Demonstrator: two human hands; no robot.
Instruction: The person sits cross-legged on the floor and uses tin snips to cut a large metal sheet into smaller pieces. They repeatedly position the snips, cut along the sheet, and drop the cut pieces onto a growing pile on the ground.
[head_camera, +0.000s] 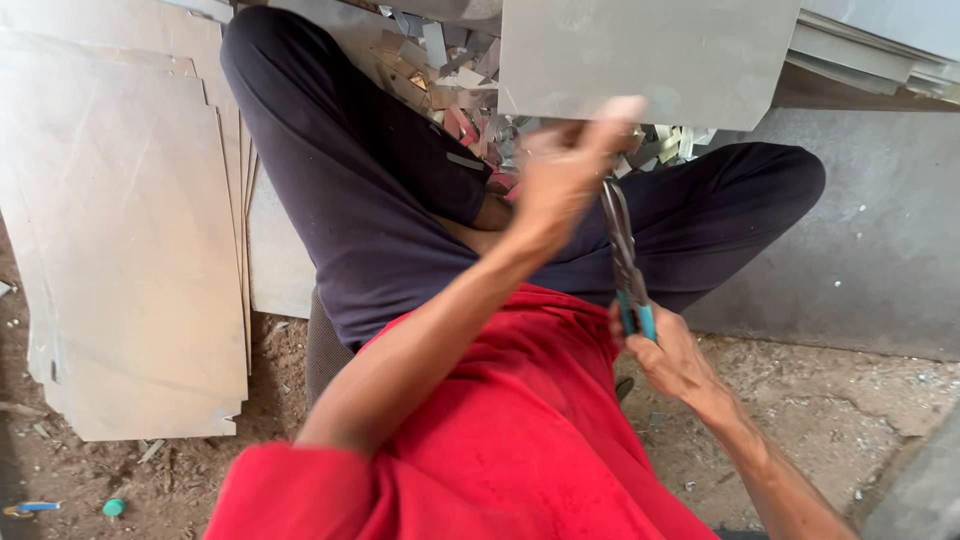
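Currently: Snips Engaged at Sheet Edge

Seated cross-legged on the dirt floor (850, 420), the person works a grey metal sheet (650, 55) held above the lap. The left hand (565, 175) is closed on the sheet's lower edge, thumb and fingers pinching it. The right hand (665, 350) is wrapped around the teal grips of the tin snips (622, 250), whose blades point up to that same edge, just beside the left hand.

Hazards, as judged:
- Left-hand fingers lie close to the blades; a slip could nip them.
- The cut edge is likely sharp, so the sheet sliding through a bare grip could lacerate.
- Offcut scraps (470, 90) heaped between the knees could scratch the legs.

A stack of flat sheets (120, 250) lies to the left.
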